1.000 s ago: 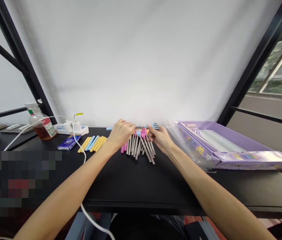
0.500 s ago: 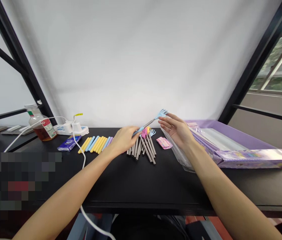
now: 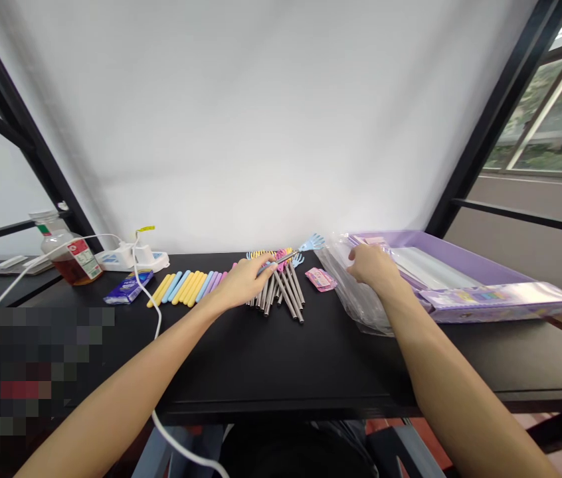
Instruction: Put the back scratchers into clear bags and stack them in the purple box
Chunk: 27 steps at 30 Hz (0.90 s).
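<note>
Currently, your left hand [image 3: 244, 282] is clenched around the steel shaft of a back scratcher [image 3: 285, 257], with its blue hand-shaped head [image 3: 311, 242] angled up and right at frame centre, above a fanned pile of steel rods [image 3: 281, 295]. Your right hand [image 3: 368, 262] lies on a clear plastic bag [image 3: 348, 295] at the front of a lilac tray [image 3: 400, 236]; you cannot tell whether it grips the film. Pastel handles [image 3: 181, 289] sit side by side left of the pile, apparently arranged for easy picking. Black tabletop [image 3: 281, 372] extends below both hands to the front edge.

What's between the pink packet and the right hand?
In the head view, a clear plastic bag lies between the pink packet and the right hand.
</note>
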Tool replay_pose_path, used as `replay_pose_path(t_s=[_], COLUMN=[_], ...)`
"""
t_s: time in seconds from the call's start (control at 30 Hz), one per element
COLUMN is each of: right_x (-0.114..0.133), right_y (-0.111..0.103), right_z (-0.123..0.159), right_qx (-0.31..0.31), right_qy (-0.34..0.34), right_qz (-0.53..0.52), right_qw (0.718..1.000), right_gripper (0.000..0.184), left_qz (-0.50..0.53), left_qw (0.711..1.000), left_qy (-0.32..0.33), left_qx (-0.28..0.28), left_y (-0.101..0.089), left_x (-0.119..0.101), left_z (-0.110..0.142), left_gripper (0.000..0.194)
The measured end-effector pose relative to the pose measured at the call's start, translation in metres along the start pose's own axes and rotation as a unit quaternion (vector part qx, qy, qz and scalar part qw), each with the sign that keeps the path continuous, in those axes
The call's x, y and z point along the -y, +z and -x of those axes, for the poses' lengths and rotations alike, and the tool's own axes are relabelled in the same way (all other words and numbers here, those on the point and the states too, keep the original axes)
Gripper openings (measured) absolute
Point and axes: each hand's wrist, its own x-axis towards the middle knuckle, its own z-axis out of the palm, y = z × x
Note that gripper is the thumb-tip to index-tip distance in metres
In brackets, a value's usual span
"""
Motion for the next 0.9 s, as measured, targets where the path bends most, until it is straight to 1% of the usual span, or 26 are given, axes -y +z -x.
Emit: replay_pose_path(t_s=[0.03,0.1,0.2,0.27,0.33,0.43,0.5,0.53,0.57,0.6,0.67,0.7,0.73,0.77,0.83,0.9], right_x=[0.000,0.002,0.010,0.016,0.020,0.027,0.034,0.038,0.043,0.048,0.061,0.067,0.074,0.079,0.088,0.093], right_y=[-0.001,-0.004,-0.011,-0.014,-0.018,-0.024,-0.029,-0.030,-0.030,-0.029,-0.024,-0.019,-0.013,-0.007,0.004,0.013], right_z=[-0.001,-0.001,0.001,0.004,0.007,0.011,0.012,0.014,0.016,0.018,0.026,0.031,0.036,0.042,0.052,0.060], right_qx=[0.007,0.022,0.056,0.085,0.088,0.049,0.006,-0.015,-0.032,-0.041,-0.038,-0.028,-0.013,0.007,0.053,0.097], right_qy=[-0.002,-0.003,0.004,0.011,0.019,0.024,0.011,-0.009,-0.040,-0.081,-0.178,-0.227,-0.270,-0.310,-0.379,-0.433], right_qz=[0.055,0.172,0.246,0.268,0.271,0.260,0.243,0.225,0.200,0.169,0.101,0.071,0.046,0.026,-0.007,-0.043], right_qw=[0.998,0.985,0.968,0.960,0.958,0.964,0.970,0.974,0.978,0.981,0.978,0.971,0.962,0.950,0.924,0.895], right_gripper=[0.026,0.022,0.030,0.037,0.040,0.039,0.034,0.031,0.028,0.026,0.023,0.022,0.022,0.021,0.022,0.023], left_qz=[-0.006,-0.010,-0.001,0.009,0.014,0.038,0.099,0.153,0.224,0.303,0.453,0.509,0.548,0.574,0.598,0.600], left_qw=[1.000,1.000,1.000,0.999,0.999,0.998,0.994,0.986,0.971,0.948,0.885,0.854,0.830,0.812,0.792,0.792], left_qy=[0.003,0.005,-0.001,-0.007,-0.014,-0.019,-0.027,-0.035,-0.043,-0.049,-0.055,-0.055,-0.056,-0.057,-0.060,-0.069], left_qx=[0.010,0.020,0.027,0.036,0.042,0.041,0.047,0.057,0.069,0.079,0.091,0.090,0.090,0.094,0.102,0.093], left_y=[0.001,0.002,0.001,0.000,0.000,0.002,0.004,0.006,0.007,0.009,0.010,0.010,0.009,0.009,0.008,0.009], left_x=[0.000,0.002,0.001,0.000,-0.001,0.000,0.002,0.003,0.003,0.003,0.000,-0.002,-0.004,-0.006,-0.008,-0.007], left_z=[0.000,0.000,0.000,0.001,0.001,0.001,-0.001,-0.002,-0.003,-0.004,-0.005,-0.005,-0.005,-0.004,-0.003,-0.003], left_gripper=[0.033,0.034,0.037,0.037,0.036,0.035,0.034,0.035,0.035,0.034,0.032,0.031,0.030,0.029,0.029,0.032])
